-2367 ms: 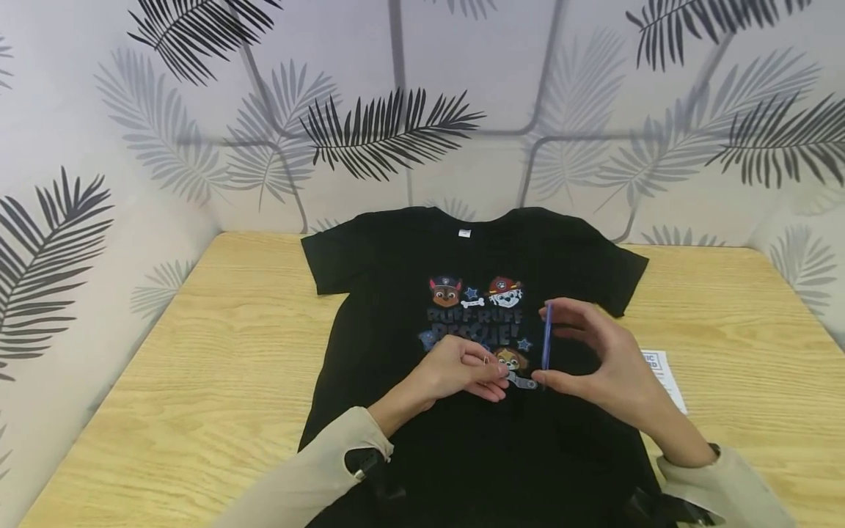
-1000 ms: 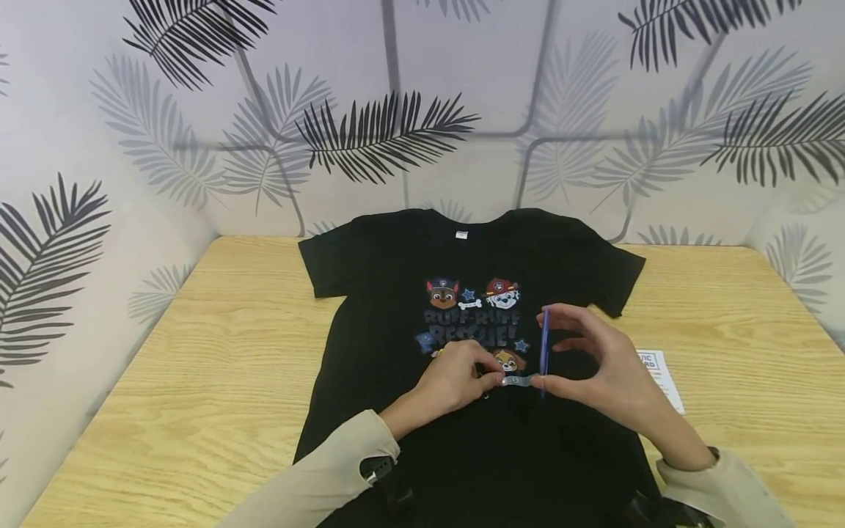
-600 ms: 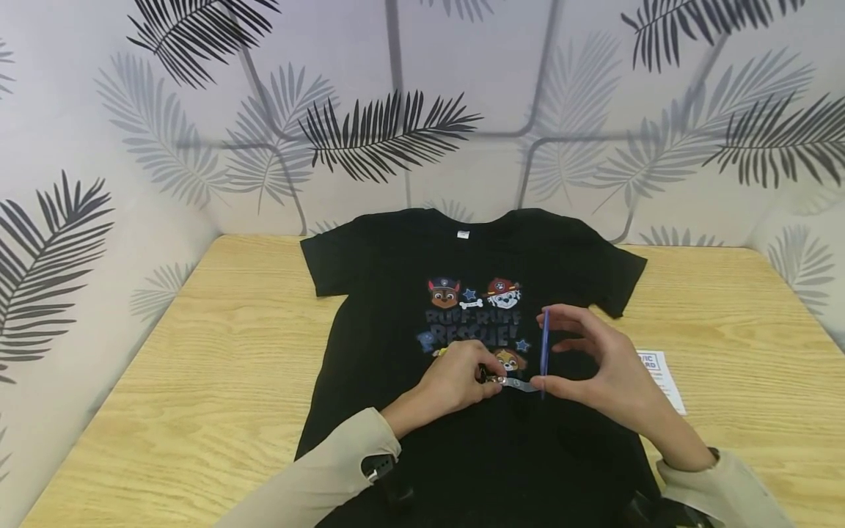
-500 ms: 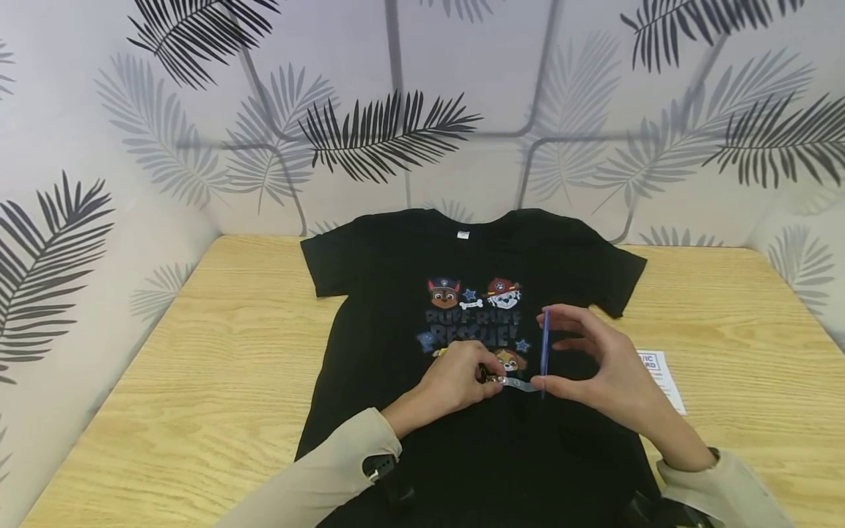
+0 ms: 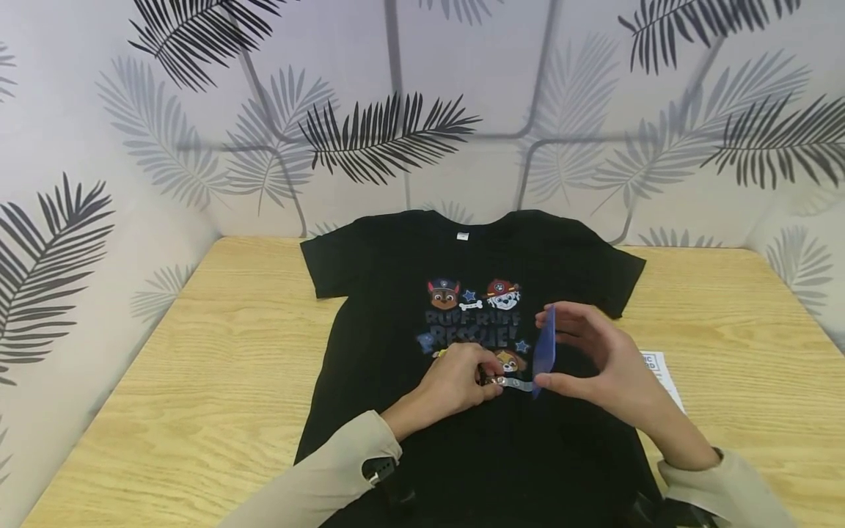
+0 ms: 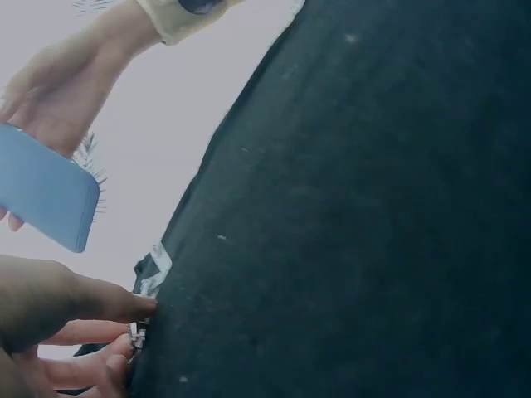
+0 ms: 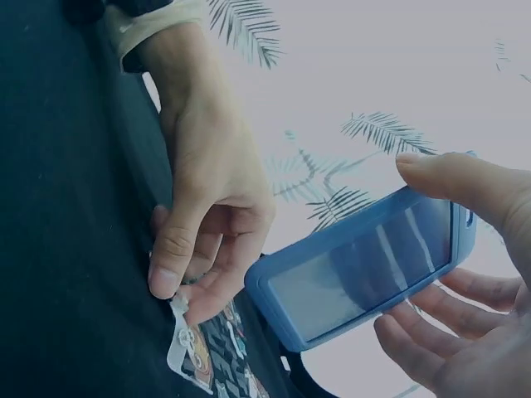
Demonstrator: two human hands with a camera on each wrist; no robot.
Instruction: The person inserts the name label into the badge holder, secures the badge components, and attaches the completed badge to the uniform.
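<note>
My left hand pinches the metal clip of a badge strap between thumb and fingertips. The clear strap, with a snap on it, extends to the right from those fingers. My right hand holds a blue card holder upright by its edges, thumb on one side and fingers on the other. In the right wrist view the blue card holder shows a clear window and a slot at the end near the palm; the strap hangs apart from it.
A black T-shirt with cartoon dog prints lies spread on the wooden table under both hands. A white printed card sits to the right, partly behind my right wrist. A leaf-patterned backdrop stands behind and beside the table.
The card holder has turned from edge-on to show part of its face. Earlier, my left hand rolled over so its back faces up, with the strap still pinched and pointing right.
</note>
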